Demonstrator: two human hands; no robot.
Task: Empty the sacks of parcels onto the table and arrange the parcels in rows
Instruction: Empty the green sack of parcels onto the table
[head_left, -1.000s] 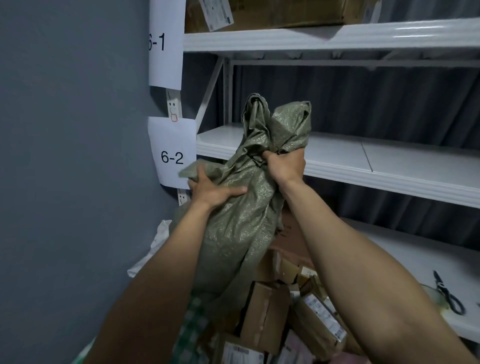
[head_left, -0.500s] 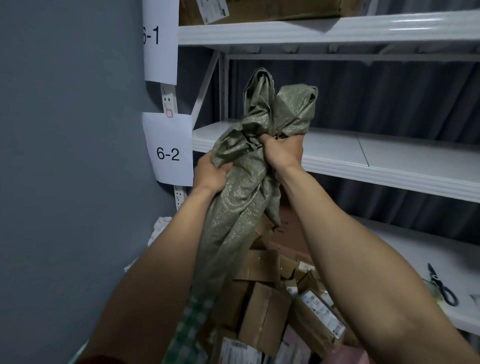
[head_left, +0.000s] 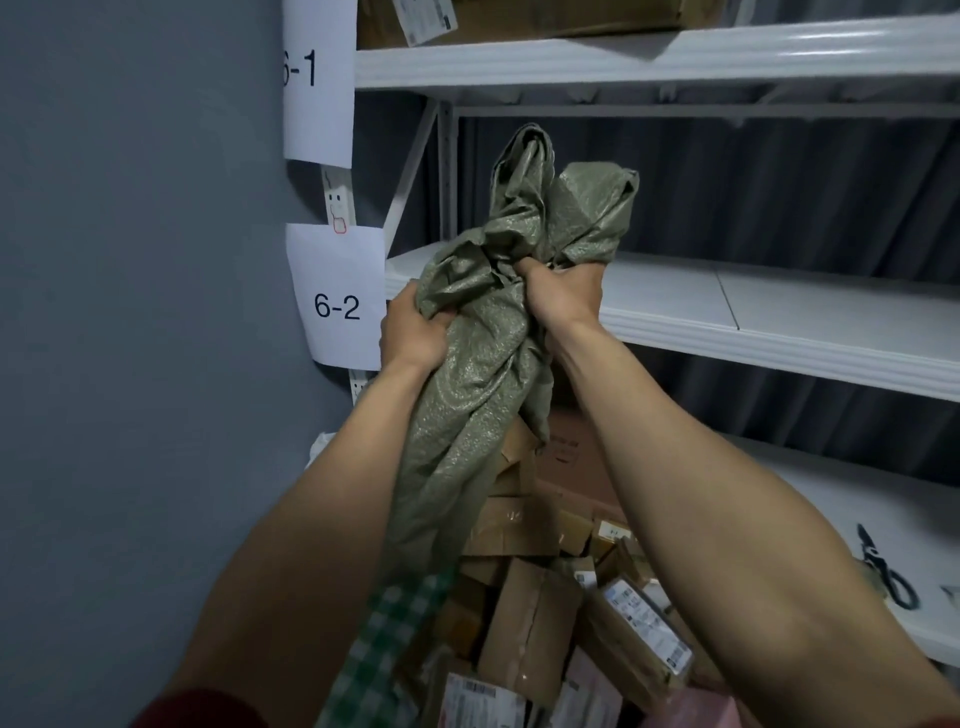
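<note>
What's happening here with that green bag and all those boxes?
A person is holding a green woven sack up high with both hands: the left hand grips its side, the right hand grips the bunched top. The sack hangs limp over a heap of cardboard parcels piled below, not yet in rows. White shelves run behind, and scissors lie at the right.
</note>
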